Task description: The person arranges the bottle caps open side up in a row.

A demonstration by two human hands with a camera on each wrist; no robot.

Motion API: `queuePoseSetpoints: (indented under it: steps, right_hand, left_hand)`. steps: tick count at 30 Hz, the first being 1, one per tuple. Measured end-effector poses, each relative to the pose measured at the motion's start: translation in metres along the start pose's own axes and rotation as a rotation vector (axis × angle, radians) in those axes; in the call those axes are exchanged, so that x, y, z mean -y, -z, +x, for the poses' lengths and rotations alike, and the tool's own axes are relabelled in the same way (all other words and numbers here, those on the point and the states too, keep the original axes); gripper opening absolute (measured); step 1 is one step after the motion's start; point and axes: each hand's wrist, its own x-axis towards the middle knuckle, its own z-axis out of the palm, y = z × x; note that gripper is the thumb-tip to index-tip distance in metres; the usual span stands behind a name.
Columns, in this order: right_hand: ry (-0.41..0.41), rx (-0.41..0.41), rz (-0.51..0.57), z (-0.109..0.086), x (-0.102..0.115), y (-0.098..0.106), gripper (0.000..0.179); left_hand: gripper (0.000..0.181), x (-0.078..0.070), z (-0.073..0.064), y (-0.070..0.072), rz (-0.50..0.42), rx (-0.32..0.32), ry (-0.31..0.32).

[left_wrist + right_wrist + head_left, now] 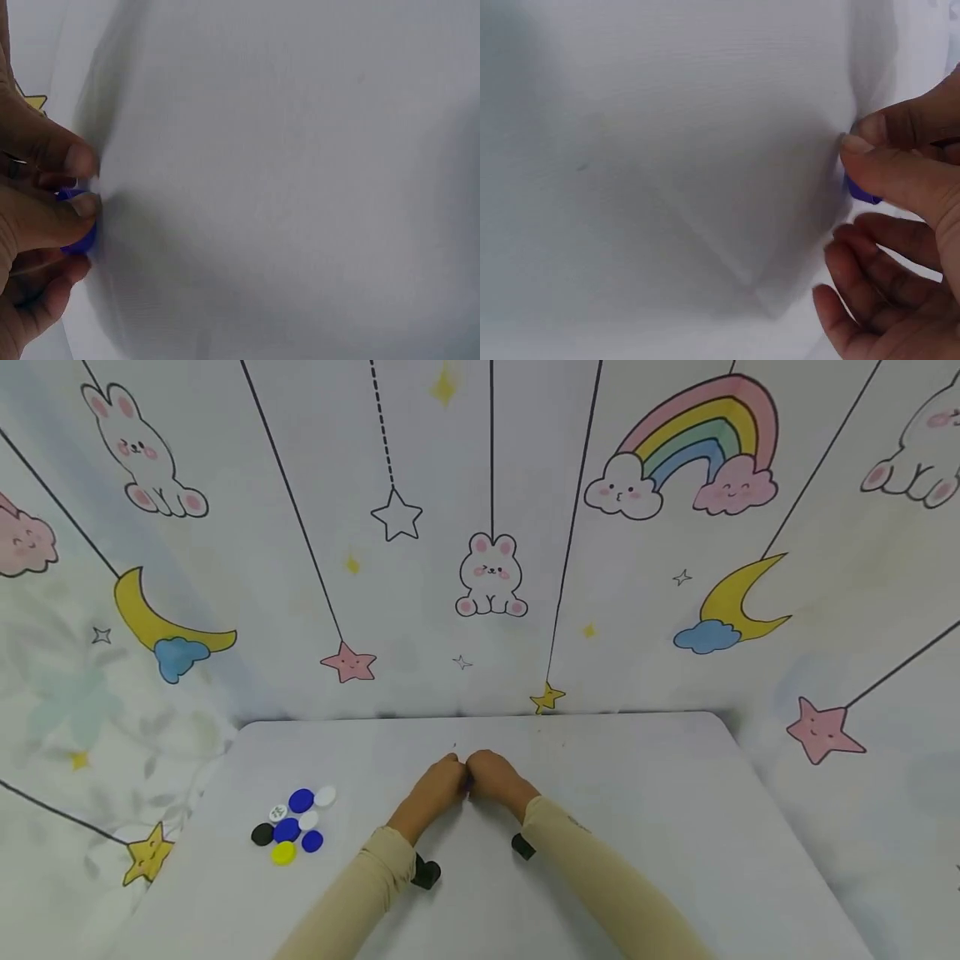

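Observation:
Close together at the middle of the table, my left hand [441, 787] and my right hand [498, 779] meet at a small blue bottle cap [79, 240]. The thumb and fingers of the left hand pinch the cap. From the other side, the right hand's thumb lies over it in the right wrist view, where a blue edge of the cap [864, 192] shows below the thumb; its other fingers are loosely curled. Most of the cap is hidden by the fingers. A small pale bit shows between the two thumbs, too blurred to name.
On the left of the white table [637, 793] lies a cluster of several round caps, among them a yellow cap [283, 853], a black cap [262, 835], a blue cap [302, 801] and a white cap [325, 797]. A patterned curtain [420, 593] hangs behind the table.

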Motion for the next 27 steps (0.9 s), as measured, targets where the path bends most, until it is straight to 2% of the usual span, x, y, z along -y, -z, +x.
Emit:
queuePoseSetpoints:
  steps: [3, 6, 11, 15, 19, 22, 24, 27]
  right_hand:
    - [-0.019, 0.037, -0.045, -0.010, 0.005, -0.001, 0.039]
    - [-0.031, 0.017, -0.061, -0.020, 0.007, 0.002, 0.050]
    - [-0.034, -0.041, -0.042, -0.036, 0.001, 0.018, 0.052]
    - [-0.003, -0.062, -0.002, -0.046, -0.008, 0.023, 0.045]
    - [0.036, -0.090, 0.037, -0.057, -0.016, 0.021, 0.037]
    - [0.046, -0.101, 0.060, -0.065, -0.019, 0.020, 0.032]
    - [0.045, -0.094, 0.077, -0.070, -0.018, 0.020, 0.030]
    - [0.036, -0.076, 0.102, -0.078, -0.016, 0.021, 0.029]
  left_hand:
    - [0.009, -0.004, -0.011, -0.002, 0.046, -0.032, 0.000]
    - [0.017, -0.008, -0.018, 0.002, 0.075, -0.115, -0.009]
    - [0.026, -0.015, -0.020, 0.016, 0.050, -0.246, 0.013]
    - [0.025, -0.010, -0.030, 0.026, 0.032, -0.270, 0.062]
    - [0.021, 0.006, -0.047, 0.032, 0.067, -0.292, 0.155]
    - [0.022, 0.020, -0.060, 0.037, 0.103, -0.311, 0.275]
    - [0.028, 0.030, -0.069, 0.039, 0.135, -0.298, 0.364]
    - [0.038, 0.043, -0.083, 0.041, 0.177, -0.243, 0.473]
